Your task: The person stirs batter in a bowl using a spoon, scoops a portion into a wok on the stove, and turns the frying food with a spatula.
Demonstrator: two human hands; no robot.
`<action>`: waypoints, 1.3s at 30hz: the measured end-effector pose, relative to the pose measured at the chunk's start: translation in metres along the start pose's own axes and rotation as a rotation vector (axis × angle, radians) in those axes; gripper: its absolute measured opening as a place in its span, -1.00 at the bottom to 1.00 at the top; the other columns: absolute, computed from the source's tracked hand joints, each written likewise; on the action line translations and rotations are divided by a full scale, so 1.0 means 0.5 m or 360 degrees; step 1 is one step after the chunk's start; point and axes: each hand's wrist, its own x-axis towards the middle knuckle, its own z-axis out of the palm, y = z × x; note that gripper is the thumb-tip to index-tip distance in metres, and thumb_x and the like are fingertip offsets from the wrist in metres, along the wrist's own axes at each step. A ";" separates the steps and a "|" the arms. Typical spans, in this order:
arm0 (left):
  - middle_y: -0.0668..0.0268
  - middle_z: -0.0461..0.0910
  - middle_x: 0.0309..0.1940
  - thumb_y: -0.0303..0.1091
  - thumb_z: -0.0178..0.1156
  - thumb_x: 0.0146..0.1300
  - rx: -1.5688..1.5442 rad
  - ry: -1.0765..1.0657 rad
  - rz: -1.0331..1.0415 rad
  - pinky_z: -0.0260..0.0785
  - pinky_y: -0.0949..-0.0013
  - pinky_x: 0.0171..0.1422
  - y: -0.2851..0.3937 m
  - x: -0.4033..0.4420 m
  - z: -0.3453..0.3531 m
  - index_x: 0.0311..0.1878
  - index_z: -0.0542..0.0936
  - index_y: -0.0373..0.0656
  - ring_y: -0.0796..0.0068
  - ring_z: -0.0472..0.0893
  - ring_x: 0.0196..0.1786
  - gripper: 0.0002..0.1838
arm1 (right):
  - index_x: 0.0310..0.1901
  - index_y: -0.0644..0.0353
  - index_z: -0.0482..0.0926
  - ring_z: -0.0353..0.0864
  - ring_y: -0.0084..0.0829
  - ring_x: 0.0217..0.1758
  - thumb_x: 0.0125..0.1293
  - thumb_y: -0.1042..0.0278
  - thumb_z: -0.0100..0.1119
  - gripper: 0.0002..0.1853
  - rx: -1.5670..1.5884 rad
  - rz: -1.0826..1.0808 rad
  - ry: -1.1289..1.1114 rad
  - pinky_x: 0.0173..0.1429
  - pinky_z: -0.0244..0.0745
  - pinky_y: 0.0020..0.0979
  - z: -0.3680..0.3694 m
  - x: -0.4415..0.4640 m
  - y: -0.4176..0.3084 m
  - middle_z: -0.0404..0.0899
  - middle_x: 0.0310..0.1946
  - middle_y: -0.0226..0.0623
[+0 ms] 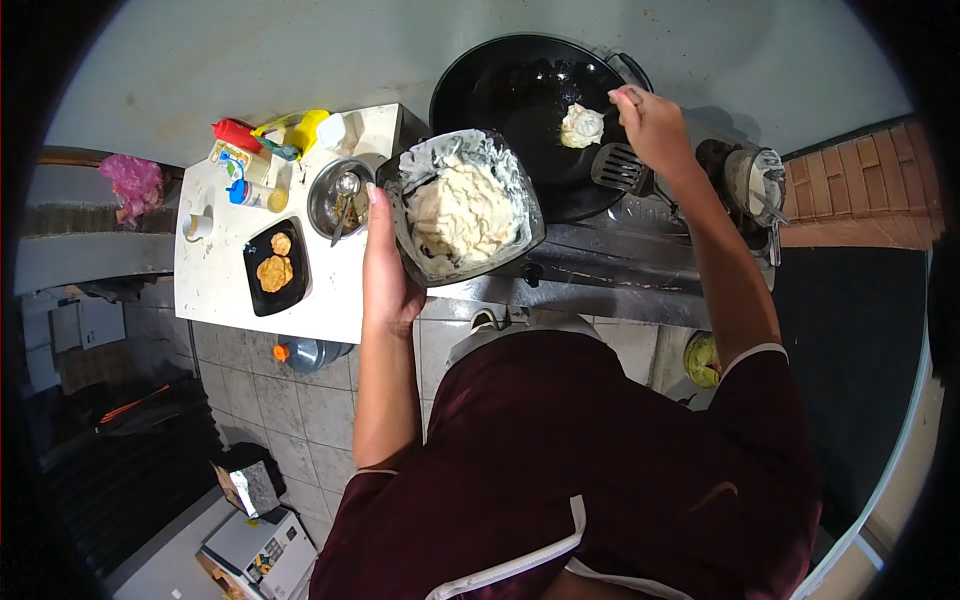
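My left hand (388,262) holds a dark square bowl (530,205) by its left side, thumb on the rim. Thick, pale, lumpy batter (462,215) fills much of the bowl. My right hand (642,125) is closed over the right side of a large black pan (490,90); what its fingers pinch is too small to make out. Just left of those fingers, a portion of white batter (581,127) lies in the pan. A slotted spatula (620,170) rests at the pan's right edge, below my right hand.
On the white table (215,290) stand a black tray (299,290) with fried pieces, a metal bowl (322,205) with spoons, a red bottle (236,134) and a blue-capped jar (262,196). A pot (752,185) sits right of the pan.
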 end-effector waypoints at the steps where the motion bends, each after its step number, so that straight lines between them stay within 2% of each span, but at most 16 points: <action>1: 0.15 0.45 0.21 0.20 -0.08 0.40 -0.0005 -0.0018 -0.0006 0.35 0.20 0.30 0.000 0.000 0.000 0.31 0.32 -0.22 0.27 0.50 0.20 -0.31 | -0.25 0.28 0.60 0.55 -0.39 -0.56 0.38 0.24 0.07 -0.75 0.0001 -0.0003 0.0000 -0.37 0.45 -0.42 -0.001 0.001 0.002 0.55 -0.59 -0.21; 3: 0.15 0.45 0.21 0.20 -0.08 0.40 -0.0012 -0.0004 -0.0002 0.35 0.20 0.30 -0.002 0.003 -0.004 0.31 0.32 -0.22 0.27 0.50 0.20 -0.31 | -0.26 0.28 0.60 0.54 -0.43 -0.57 0.40 0.21 0.05 -0.72 0.0085 0.0124 0.0025 -0.37 0.45 -0.43 -0.004 0.002 0.006 0.55 -0.60 -0.24; 10: 0.15 0.45 0.21 0.20 -0.08 0.40 -0.0007 0.0046 0.0000 0.35 0.20 0.30 0.001 -0.005 0.004 0.31 0.32 -0.22 0.27 0.50 0.20 -0.31 | -0.24 0.27 0.61 0.57 -0.46 -0.55 0.41 0.21 0.02 -0.71 0.0088 0.0193 0.0084 -0.37 0.45 -0.44 0.001 0.013 0.010 0.55 -0.61 -0.25; 12: 0.15 0.45 0.21 0.20 -0.09 0.40 -0.0001 0.0031 -0.0010 0.35 0.20 0.30 0.001 -0.005 0.002 0.31 0.32 -0.22 0.27 0.50 0.20 -0.31 | -0.22 0.26 0.61 0.58 -0.45 -0.55 0.41 0.23 0.01 -0.73 0.0058 0.0156 -0.0049 -0.37 0.46 -0.44 0.012 0.008 0.011 0.56 -0.60 -0.27; 19: 0.15 0.46 0.20 0.20 -0.10 0.40 0.0000 0.0005 -0.0005 0.36 0.21 0.30 0.000 -0.004 0.000 0.31 0.31 -0.22 0.27 0.51 0.20 -0.31 | -0.20 0.23 0.61 0.58 -0.43 -0.54 0.40 0.24 0.02 -0.75 0.0133 0.0109 0.0125 -0.36 0.46 -0.43 0.004 0.018 0.008 0.57 -0.58 -0.26; 28: 0.14 0.44 0.22 0.21 -0.10 0.40 0.0010 0.0006 0.0000 0.35 0.22 0.30 -0.003 -0.003 -0.001 0.32 0.32 -0.22 0.26 0.50 0.20 -0.31 | -0.20 0.25 0.60 0.59 -0.37 -0.52 0.39 0.23 0.05 -0.75 0.0094 0.0077 0.0067 -0.34 0.47 -0.41 0.008 0.015 0.017 0.58 -0.55 -0.22; 30: 0.14 0.44 0.22 0.21 -0.09 0.40 0.0014 0.0024 -0.0010 0.35 0.21 0.30 0.000 -0.005 0.004 0.32 0.31 -0.22 0.26 0.50 0.20 -0.30 | -0.19 0.26 0.60 0.59 -0.38 -0.52 0.38 0.24 0.06 -0.75 0.0079 -0.0022 0.0040 -0.33 0.47 -0.40 0.012 0.013 0.020 0.59 -0.55 -0.20; 37: 0.14 0.44 0.22 0.21 -0.09 0.40 0.0015 0.0036 -0.0013 0.34 0.20 0.31 -0.002 0.000 0.003 0.32 0.31 -0.22 0.27 0.49 0.21 -0.30 | -0.18 0.28 0.60 0.58 -0.41 -0.50 0.38 0.26 0.06 -0.76 0.0192 0.0046 -0.0014 -0.32 0.47 -0.41 0.010 0.011 0.013 0.58 -0.54 -0.20; 39: 0.14 0.44 0.22 0.21 -0.09 0.40 0.0019 0.0014 -0.0015 0.34 0.20 0.31 -0.001 0.000 0.003 0.32 0.31 -0.22 0.27 0.49 0.21 -0.30 | -0.18 0.28 0.60 0.57 -0.41 -0.50 0.39 0.27 0.05 -0.76 0.0074 -0.0065 -0.0103 -0.32 0.46 -0.41 0.010 0.011 0.020 0.58 -0.54 -0.21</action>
